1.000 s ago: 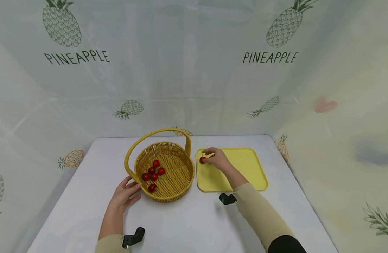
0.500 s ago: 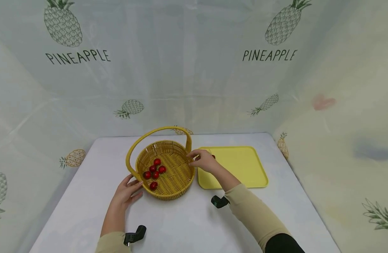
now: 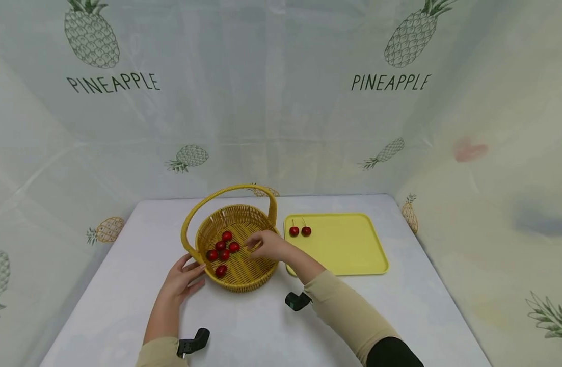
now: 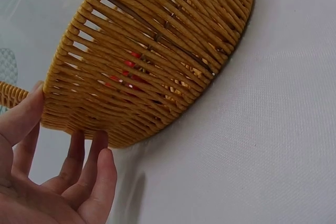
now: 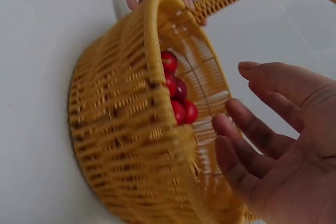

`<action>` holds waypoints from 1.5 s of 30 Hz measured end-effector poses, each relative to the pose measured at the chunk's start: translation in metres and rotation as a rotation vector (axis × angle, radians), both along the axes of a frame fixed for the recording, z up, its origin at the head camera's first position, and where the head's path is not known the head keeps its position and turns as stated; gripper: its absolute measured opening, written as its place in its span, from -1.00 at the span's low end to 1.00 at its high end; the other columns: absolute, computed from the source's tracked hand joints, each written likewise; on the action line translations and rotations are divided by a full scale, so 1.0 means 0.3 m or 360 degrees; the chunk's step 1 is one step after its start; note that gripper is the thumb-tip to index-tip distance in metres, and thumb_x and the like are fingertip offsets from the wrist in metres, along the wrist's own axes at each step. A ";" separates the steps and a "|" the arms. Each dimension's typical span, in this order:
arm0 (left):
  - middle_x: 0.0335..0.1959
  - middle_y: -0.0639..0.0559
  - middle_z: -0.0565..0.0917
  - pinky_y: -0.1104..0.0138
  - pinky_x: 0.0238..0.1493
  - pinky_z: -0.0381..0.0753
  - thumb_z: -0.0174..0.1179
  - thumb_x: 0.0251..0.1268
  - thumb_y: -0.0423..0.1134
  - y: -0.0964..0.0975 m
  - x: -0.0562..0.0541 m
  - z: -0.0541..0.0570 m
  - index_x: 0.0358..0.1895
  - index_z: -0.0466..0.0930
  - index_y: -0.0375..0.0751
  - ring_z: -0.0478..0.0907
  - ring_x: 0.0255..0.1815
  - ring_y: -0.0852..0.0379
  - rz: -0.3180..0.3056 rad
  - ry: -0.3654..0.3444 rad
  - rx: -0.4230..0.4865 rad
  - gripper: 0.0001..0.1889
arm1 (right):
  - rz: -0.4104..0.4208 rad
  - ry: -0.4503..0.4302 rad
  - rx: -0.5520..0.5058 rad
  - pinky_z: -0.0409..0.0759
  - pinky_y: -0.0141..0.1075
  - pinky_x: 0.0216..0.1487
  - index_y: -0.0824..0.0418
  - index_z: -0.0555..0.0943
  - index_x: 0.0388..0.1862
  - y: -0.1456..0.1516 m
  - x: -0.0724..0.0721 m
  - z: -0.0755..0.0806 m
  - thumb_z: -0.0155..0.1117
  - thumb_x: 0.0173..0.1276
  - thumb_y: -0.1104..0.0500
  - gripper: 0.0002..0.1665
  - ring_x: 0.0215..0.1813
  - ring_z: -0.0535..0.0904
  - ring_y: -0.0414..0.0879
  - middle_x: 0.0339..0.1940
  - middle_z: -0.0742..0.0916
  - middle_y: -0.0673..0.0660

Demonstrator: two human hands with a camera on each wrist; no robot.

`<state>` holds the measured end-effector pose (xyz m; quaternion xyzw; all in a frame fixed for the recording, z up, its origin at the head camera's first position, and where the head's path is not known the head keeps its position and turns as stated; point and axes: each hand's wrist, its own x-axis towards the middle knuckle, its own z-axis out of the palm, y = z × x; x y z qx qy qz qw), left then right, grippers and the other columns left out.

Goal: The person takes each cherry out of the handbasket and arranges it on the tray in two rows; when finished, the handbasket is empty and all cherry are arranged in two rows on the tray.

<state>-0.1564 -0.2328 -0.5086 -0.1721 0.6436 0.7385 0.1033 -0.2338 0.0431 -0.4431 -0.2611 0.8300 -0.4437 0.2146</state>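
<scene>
A yellow-brown wicker basket [image 3: 258, 278] with a tall arched handle holds several red cherries [image 3: 224, 255], gathered in its left half. At the basket's left rim, by the foot of the handle, my left hand [image 3: 182, 280] grips it; the left wrist view has the thumb at the rim and fingertips against the woven outer wall. My right hand [image 3: 269, 245] hangs over the right part of the basket, fingers loosely bent with nothing between them, as the right wrist view confirms. Two stemmed cherries [image 3: 305, 231] sit side by side on a yellow tray [image 3: 345, 250], at its back left corner.
The tray lies just right of the basket on a white-covered table [image 3: 262, 331]. Behind and beside the table hangs a pale curtain [image 3: 281, 102] printed with pineapples. The basket's handle [image 3: 230, 190] arches above its back side.
My right hand let go of a cherry at the tray's back left corner, then moved left over the basket. The left hand has stayed at the basket's rim.
</scene>
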 end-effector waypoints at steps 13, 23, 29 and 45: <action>0.41 -0.39 0.22 0.12 0.03 0.57 0.23 0.36 -0.33 0.000 0.003 -0.009 0.56 -0.03 -0.12 0.60 -0.06 0.12 0.0011 0.0016 -0.0011 -0.19 | 0.0269 -0.0136 0.0146 0.56 -0.35 -0.13 0.19 0.68 0.05 -0.101 0.009 -0.028 0.48 0.20 0.22 -0.60 -0.13 0.55 -0.22 -0.08 0.70 0.08; 0.41 -0.42 0.22 0.08 0.04 0.56 0.24 0.35 -0.33 -0.002 -0.005 -0.011 0.56 -0.06 -0.15 0.58 -0.02 0.07 0.0007 0.0015 -0.0032 -0.17 | 0.0270 -0.0243 0.0220 0.58 -0.27 -0.07 0.16 0.70 0.03 -0.170 0.006 -0.051 0.44 0.21 0.28 -0.63 -0.13 0.55 -0.15 -0.04 0.67 -0.01; 0.41 -0.42 0.22 0.09 0.03 0.57 0.25 0.34 -0.31 -0.002 -0.003 -0.007 0.56 -0.05 -0.15 0.59 -0.04 0.08 0.0017 0.0005 -0.0037 -0.17 | 0.0235 -0.0375 0.0192 0.62 -0.11 -0.05 0.20 0.68 0.03 -0.195 0.003 -0.054 0.40 0.23 0.35 -0.64 -0.21 0.59 -0.05 -0.03 0.67 0.07; 0.40 -0.42 0.23 0.10 0.01 0.58 0.25 0.34 -0.31 -0.001 -0.007 -0.016 0.55 -0.03 -0.17 0.59 -0.05 0.09 0.0022 0.0022 -0.0047 -0.18 | 0.0291 -0.0601 0.0192 0.63 -0.03 -0.05 0.32 0.63 0.11 -0.255 -0.044 -0.096 0.31 0.23 0.51 -0.56 -0.20 0.64 0.05 -0.11 0.60 0.22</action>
